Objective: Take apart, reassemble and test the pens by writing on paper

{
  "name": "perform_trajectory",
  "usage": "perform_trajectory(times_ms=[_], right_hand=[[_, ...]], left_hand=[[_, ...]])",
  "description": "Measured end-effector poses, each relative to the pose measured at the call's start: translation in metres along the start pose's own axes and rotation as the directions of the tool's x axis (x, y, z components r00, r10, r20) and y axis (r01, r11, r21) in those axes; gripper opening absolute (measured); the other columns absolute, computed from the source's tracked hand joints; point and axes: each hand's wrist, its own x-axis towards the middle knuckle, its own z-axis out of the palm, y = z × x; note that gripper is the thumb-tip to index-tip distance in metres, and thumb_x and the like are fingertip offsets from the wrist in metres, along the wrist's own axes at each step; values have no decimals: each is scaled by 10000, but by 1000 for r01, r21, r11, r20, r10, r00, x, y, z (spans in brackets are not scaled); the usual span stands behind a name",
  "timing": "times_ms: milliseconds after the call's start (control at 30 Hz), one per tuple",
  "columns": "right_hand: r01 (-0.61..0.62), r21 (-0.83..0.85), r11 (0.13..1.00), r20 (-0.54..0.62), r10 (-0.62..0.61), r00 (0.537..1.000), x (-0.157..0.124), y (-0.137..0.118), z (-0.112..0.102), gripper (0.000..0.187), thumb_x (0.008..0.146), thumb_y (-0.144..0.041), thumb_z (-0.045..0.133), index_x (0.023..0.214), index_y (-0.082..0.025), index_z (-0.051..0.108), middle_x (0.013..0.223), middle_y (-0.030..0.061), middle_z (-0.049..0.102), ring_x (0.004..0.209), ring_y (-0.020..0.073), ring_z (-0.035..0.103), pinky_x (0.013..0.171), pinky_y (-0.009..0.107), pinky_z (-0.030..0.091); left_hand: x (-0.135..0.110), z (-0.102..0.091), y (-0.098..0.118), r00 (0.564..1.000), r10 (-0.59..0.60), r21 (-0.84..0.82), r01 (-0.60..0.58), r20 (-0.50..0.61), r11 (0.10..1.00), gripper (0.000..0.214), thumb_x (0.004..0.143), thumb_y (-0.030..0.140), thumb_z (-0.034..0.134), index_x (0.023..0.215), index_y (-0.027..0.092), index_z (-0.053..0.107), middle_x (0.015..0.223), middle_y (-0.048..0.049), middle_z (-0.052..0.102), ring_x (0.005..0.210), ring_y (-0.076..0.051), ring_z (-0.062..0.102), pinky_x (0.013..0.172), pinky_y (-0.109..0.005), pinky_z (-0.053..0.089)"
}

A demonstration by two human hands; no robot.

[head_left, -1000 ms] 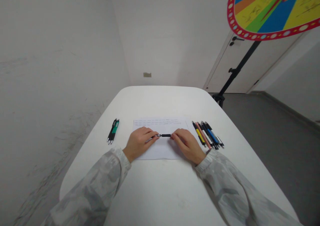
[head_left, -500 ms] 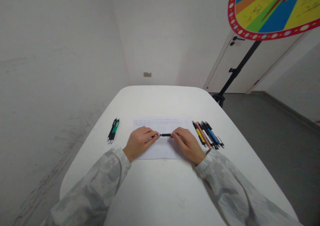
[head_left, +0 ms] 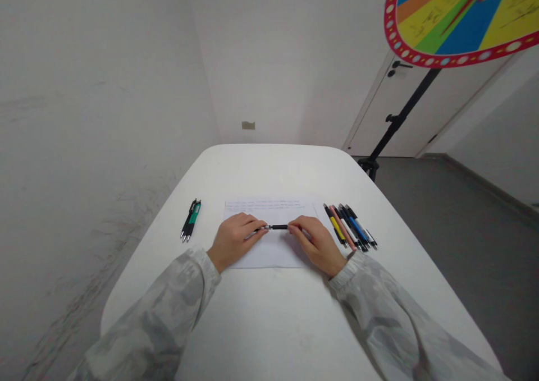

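Between my two hands a pen [head_left: 278, 227] lies level, its black grip section and a silvery part showing. My left hand [head_left: 239, 238] pinches the silvery end between thumb and fingers. At the black end, the fingertips of my right hand [head_left: 315, 241] are closed on it. Both ends of the pen are partly hidden by my fingers. Beneath the hands a white sheet of paper [head_left: 265, 256] lies on the table, with lines of handwriting along its top.
On the white table [head_left: 273, 170], a few black and green pens [head_left: 193, 219] lie left of the paper. Several pens [head_left: 349, 226] in yellow, pink, white, blue and black lie side by side on the right. A colourful wheel [head_left: 446, 19] on a black stand [head_left: 404, 114] rises beyond the table.
Almost nothing differs. Both hands stay in place on the pen, with at most a tiny shift of the right fingertips.
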Motion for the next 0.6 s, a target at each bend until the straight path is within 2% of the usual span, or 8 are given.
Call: perform_trajectory(times_ms=[133,367,600], right_hand=[[19,9,1000,-29,-19,999,0,-3,-1,132,1106,-326,581,1121,-256,692,953,61,750,891,252,697,856,436,523],[41,24,999,-70,-39,997,0,-6,-2,94,1078,-278,620,1140,-264,690,951,51,747,877,249,701,860,430,527],[-22,38,999,-65,24,998,-1,-6,-1,128,1054,-324,658,1147,-240,684,991,54,756,858,225,692,851,403,518]], left_hand=[[0,0,-1,1000,-7,0,7,0,1000,213,1106,362,635,1112,201,774,937,-48,798,833,-184,726,754,-335,582],[-1,1,-2,1000,-17,-19,17,2,1000,189,1094,352,657,1112,203,772,948,-47,799,841,-188,726,767,-338,581],[-2,1,-2,1000,-23,-11,23,7,1000,197,1101,359,647,1125,212,777,955,-49,800,861,-187,735,792,-330,581]])
